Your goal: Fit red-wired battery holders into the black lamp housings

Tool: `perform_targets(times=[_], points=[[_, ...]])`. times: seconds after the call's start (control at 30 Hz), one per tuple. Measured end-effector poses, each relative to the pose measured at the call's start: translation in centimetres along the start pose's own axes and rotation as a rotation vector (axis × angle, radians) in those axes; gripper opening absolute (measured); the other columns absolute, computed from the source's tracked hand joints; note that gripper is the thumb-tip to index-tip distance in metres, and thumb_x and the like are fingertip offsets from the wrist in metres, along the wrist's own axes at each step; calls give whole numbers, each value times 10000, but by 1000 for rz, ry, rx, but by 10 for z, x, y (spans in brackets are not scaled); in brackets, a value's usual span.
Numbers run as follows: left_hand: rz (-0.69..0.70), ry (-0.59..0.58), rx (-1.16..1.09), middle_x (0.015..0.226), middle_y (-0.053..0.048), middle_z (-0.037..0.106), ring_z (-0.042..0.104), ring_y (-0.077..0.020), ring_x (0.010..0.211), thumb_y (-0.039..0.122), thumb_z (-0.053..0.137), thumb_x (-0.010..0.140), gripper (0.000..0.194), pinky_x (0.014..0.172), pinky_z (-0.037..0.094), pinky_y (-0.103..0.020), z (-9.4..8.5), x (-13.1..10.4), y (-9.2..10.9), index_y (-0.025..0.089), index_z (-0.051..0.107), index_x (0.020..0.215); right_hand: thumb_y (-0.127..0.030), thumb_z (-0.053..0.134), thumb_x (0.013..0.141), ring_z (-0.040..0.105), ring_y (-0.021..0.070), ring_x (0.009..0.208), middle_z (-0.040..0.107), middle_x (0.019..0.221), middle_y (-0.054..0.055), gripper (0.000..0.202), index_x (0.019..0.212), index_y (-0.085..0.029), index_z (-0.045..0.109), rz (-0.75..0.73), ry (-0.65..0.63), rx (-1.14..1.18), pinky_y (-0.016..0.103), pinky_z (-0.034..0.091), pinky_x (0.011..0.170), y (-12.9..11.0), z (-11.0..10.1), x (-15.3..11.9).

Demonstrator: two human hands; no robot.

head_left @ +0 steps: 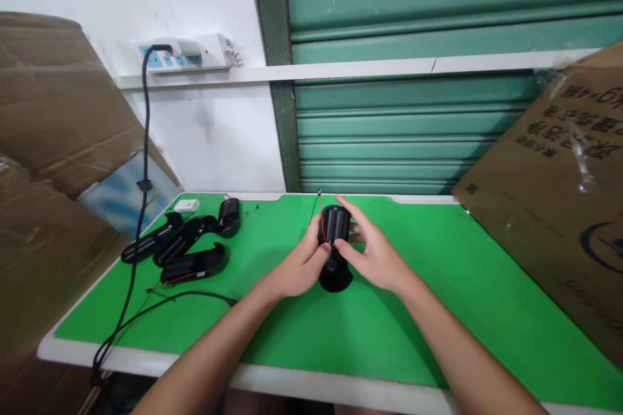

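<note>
Between my two hands is a black curved plastic casing [335,224] with a flared, rounded end toward me. A thin red wire and a dark wire rise from it on the left. My left hand [302,264] is closed round its left side, thumb on the casing's middle. My right hand [372,253] grips the right side, with its thumb pressed near the other thumb and its index finger stretched along the far end. The fingers partly hide the casing's sides.
Several similar black casings [195,264] with thin wires lie on the left of the green tabletop [287,337]. A small white block [187,205] is behind them. A black cable [145,142] runs from a power strip [189,55] across the table. Cardboard boxes [549,188] flank both sides.
</note>
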State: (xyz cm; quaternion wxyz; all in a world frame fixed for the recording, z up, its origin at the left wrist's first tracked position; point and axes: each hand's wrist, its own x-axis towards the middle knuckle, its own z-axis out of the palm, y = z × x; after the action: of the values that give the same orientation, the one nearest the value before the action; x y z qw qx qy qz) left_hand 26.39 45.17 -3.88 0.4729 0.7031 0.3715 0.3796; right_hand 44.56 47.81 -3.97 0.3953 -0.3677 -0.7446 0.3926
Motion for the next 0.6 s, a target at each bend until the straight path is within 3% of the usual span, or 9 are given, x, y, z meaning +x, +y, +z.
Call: perform_targets(times=[0.17, 0.37, 0.5, 0.6], points=[[0, 0, 31, 1485, -146, 452, 452, -239, 1361, 298, 339, 1010, 543, 1196, 353, -406, 1, 1, -1, 148, 227, 1519, -246, 557, 886, 655, 108, 948, 544, 1441, 139, 788, 1612, -226, 251, 22, -14, 9, 240, 580, 787, 3, 1, -1], [45, 3, 102, 1398, -164, 480, 493, -224, 1266, 283, 348, 999, 507, 1177, 376, -415, -1, 5, -10, 118, 245, 1467, -270, 569, 897, 544, 210, 1335, 373, 1597, 120, 789, 1614, -242, 242, 21, -13, 18, 318, 568, 980, 12, 8, -1], [71, 2, 142, 1380, -167, 479, 500, -217, 1260, 279, 340, 1002, 485, 1171, 390, -404, -2, 5, -14, 118, 242, 1448, -289, 534, 931, 401, 224, 1487, 281, 1651, 91, 810, 1640, -259, 144, 13, -23, 44, 421, 431, 1210, 18, 13, -2], [91, 1, 156, 1384, -167, 470, 482, -220, 1294, 261, 329, 1002, 455, 1183, 381, -406, -2, 5, -15, 121, 261, 1429, -301, 506, 951, 285, 219, 1559, 216, 1677, 78, 816, 1648, -252, 86, 17, -35, 52, 459, 309, 1295, 19, 15, -2]])
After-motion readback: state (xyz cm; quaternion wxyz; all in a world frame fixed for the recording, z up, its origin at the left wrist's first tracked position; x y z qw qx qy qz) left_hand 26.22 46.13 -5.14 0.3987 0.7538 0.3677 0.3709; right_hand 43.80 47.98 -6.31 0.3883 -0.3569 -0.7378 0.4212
